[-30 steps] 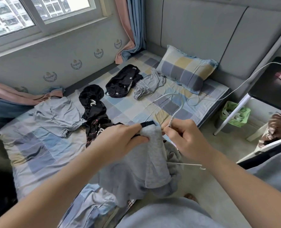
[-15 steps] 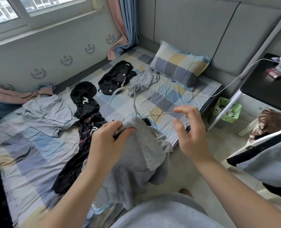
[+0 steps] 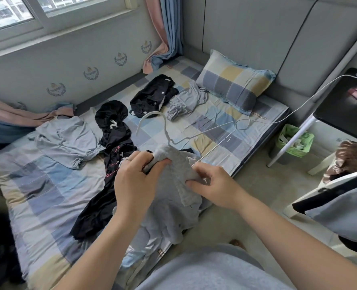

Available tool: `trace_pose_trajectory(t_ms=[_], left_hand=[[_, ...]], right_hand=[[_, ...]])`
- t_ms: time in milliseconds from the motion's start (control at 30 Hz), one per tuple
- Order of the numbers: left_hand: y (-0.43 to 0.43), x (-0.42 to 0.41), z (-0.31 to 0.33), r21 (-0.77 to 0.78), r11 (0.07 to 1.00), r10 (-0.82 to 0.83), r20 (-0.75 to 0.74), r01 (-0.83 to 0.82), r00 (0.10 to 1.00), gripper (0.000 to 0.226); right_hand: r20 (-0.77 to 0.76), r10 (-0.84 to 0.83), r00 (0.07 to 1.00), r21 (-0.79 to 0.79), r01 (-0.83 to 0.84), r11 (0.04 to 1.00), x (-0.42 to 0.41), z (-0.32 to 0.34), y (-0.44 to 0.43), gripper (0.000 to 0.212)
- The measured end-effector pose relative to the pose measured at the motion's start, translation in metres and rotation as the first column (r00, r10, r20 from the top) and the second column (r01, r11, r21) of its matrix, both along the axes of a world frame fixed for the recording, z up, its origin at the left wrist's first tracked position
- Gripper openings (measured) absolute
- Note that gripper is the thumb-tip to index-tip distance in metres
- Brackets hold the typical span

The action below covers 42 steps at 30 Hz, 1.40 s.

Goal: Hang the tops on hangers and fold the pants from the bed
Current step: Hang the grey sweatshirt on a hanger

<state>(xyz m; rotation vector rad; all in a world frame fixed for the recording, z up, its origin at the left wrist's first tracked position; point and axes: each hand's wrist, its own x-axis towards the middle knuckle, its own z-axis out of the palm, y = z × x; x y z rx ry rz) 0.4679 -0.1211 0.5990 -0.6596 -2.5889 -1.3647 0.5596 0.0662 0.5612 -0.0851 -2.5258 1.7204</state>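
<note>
The grey top (image 3: 173, 197) hangs bunched over the near edge of the bed (image 3: 48, 185), with the white wire hanger (image 3: 166, 132) half inside it, its hook up out of the neck and its long axis running from 8 to 2 o'clock. The left grip (image 3: 135, 181) pinches the collar at the hook's base, and the right grip (image 3: 213, 185) clutches the cloth at 4 o'clock of that. The hanger's bare arm juts out at 2 o'clock, so the right grip looks the nearer one to draw cloth over it.

Daylit window (image 3: 16, 13), grey padded wall (image 3: 257, 28), curtain (image 3: 170, 28)
</note>
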Motion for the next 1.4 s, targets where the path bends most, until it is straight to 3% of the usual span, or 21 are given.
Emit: trace_pose_trajectory(t_ms=[200,300,400,567,767,900,1000,1200,1400], left_hand=[[-0.008,-0.006,-0.001,-0.174,0.985,-0.004,-0.119,-0.017,0.993,0.053],[-0.011,-0.005,-0.004,-0.249,0.968,-0.014,-0.115,-0.015,0.993,0.053],[-0.011,-0.005,-0.007,-0.276,0.961,-0.024,-0.08,0.002,0.997,0.05],[-0.019,-0.003,-0.01,-0.211,0.97,-0.115,0.049,0.123,0.992,0.037],[-0.03,0.0,-0.002,-0.115,0.973,-0.197,0.025,0.198,0.98,0.05],[-0.04,-0.001,0.0,-0.066,0.978,-0.193,0.082,0.199,0.978,0.042],[-0.049,-0.006,-0.002,-0.052,0.985,-0.155,0.128,0.163,0.98,0.04],[-0.061,-0.005,-0.003,-0.041,0.992,-0.109,0.13,0.115,0.986,0.019],[-0.068,-0.011,-0.001,0.107,0.994,-0.048,0.123,0.035,0.991,0.034]], right_hand=[[0.374,0.194,0.907,0.131,-0.259,0.957,-0.006,-0.028,0.02,0.005],[0.394,0.155,0.906,0.403,-0.321,0.857,-0.008,-0.045,0.03,0.009],[0.377,0.066,0.924,0.576,-0.29,0.764,-0.008,-0.062,0.044,0.048],[0.331,-0.03,0.943,0.735,-0.238,0.634,-0.007,-0.074,0.066,0.018],[0.171,-0.078,0.982,0.779,-0.086,0.621,-0.007,-0.068,0.086,0.018],[0.085,-0.028,0.996,0.778,-0.049,0.626,-0.011,-0.054,0.091,0.012],[-0.001,0.01,1.0,0.834,-0.004,0.552,-0.008,-0.045,0.091,0.006],[-0.008,0.011,1.0,0.897,0.002,0.442,-0.01,-0.035,0.1,0.027],[0.043,0.119,0.992,0.798,-0.106,0.593,-0.006,-0.036,0.096,0.029]])
